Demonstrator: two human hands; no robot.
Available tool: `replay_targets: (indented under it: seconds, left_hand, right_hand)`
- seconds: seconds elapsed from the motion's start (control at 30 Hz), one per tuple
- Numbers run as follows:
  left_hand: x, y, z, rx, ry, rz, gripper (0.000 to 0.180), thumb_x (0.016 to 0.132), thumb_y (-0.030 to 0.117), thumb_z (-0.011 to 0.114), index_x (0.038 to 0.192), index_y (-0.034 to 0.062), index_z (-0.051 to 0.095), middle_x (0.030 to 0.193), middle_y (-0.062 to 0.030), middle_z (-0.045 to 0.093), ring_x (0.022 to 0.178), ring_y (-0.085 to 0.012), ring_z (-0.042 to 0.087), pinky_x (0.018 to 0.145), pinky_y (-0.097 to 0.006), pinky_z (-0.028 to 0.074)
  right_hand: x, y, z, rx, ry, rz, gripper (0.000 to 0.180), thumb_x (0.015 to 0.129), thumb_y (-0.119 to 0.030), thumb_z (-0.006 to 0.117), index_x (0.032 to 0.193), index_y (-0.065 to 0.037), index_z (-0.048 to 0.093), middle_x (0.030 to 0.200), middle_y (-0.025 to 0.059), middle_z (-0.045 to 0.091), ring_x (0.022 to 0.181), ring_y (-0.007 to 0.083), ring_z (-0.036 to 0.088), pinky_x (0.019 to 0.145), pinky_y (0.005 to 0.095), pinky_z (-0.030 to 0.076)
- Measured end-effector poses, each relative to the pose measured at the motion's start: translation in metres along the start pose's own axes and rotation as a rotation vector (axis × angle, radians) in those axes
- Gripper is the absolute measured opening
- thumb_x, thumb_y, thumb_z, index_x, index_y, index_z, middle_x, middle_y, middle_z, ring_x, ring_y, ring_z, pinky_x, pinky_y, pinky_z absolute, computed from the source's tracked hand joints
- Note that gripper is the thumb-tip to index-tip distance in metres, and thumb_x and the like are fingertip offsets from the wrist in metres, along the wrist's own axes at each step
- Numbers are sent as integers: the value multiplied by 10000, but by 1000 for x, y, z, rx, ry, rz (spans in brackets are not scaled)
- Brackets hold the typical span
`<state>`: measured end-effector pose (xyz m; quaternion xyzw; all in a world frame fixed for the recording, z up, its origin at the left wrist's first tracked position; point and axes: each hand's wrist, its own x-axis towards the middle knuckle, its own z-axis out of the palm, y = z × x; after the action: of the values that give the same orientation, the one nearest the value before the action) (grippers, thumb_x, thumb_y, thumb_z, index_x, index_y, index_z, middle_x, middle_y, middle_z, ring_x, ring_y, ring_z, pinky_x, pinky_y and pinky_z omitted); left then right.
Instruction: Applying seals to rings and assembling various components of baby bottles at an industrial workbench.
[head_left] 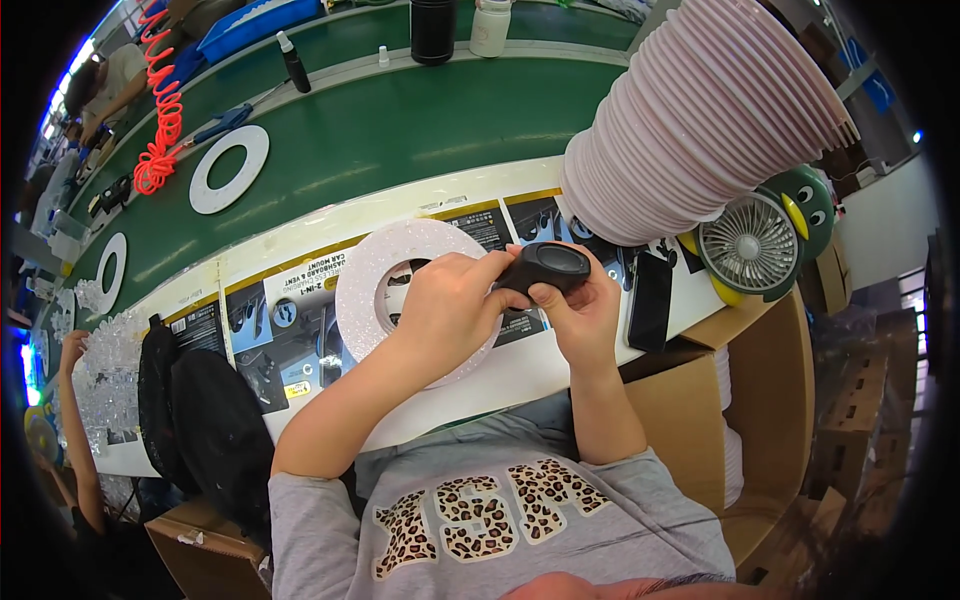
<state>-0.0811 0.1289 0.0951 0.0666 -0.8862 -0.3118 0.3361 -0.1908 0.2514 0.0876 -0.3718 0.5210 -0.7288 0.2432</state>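
Both my hands hold a black rounded object [557, 262] with a glossy oval dip in its face; its exact kind I cannot make out. My left hand [450, 305] pinches its left end with curled fingers. From the right, my right hand [590, 308] wraps round it, thumb along the near side. Beneath my left hand and forearm lies a speckled white ring [372, 265] on the printed sheets [290, 325] of the worktable, its middle partly hidden. A black phone [651, 305] rests right of my right hand.
A tall stack of pale ribbed rings [690, 120] leans at the right, beside a green fan [750, 245]. Flat white rings [230, 169] lie on the green conveyor belt [420, 120]. A red coiled hose [163, 110] hangs left. Nearby are a black bag [220, 420], cardboard box [680, 430] and another person's arm [75, 420].
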Motion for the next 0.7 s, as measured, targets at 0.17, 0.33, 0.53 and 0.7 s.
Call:
replay_targets:
  seconds: [0.17, 0.33, 0.53, 0.7]
  left_hand:
    - [-1, -2, 2, 1, 11, 6, 333, 696, 171, 736, 963, 14, 614, 640, -133, 606, 631, -300, 608, 594, -392, 467]
    - [-1, -2, 2, -2, -1, -1, 337, 698, 165, 734, 973, 12, 614, 644, -133, 607, 634, -301, 607, 600, -388, 469]
    - [0, 0, -1, 4, -23, -8, 335, 706, 171, 732, 975, 18, 605, 661, -129, 615, 648, -300, 612, 606, -386, 473]
    - [2, 15, -21, 12, -53, -4, 308, 713, 181, 731, 948, 29, 600, 679, -126, 622, 659, -298, 617, 613, -386, 476]
  right_hand:
    - [0, 3, -1, 4, 5, 0, 375, 795, -25, 708, 1116, 64, 535, 1026, 115, 642, 916, 154, 617, 812, 268, 508]
    - [-1, 2, -1, -10, 14, -12, 368, 795, -34, 712, 1106, 62, 539, 1015, 107, 644, 906, 149, 618, 807, 265, 509]
    - [0, 1, -1, 1, 1, -2, 387, 795, -47, 717, 1118, 60, 533, 1032, 119, 643, 932, 157, 616, 824, 278, 507]
    - [-1, -12, 4, 1, -67, -30, 424, 789, -65, 728, 1138, 61, 522, 1095, 143, 631, 966, 173, 615, 847, 291, 503]
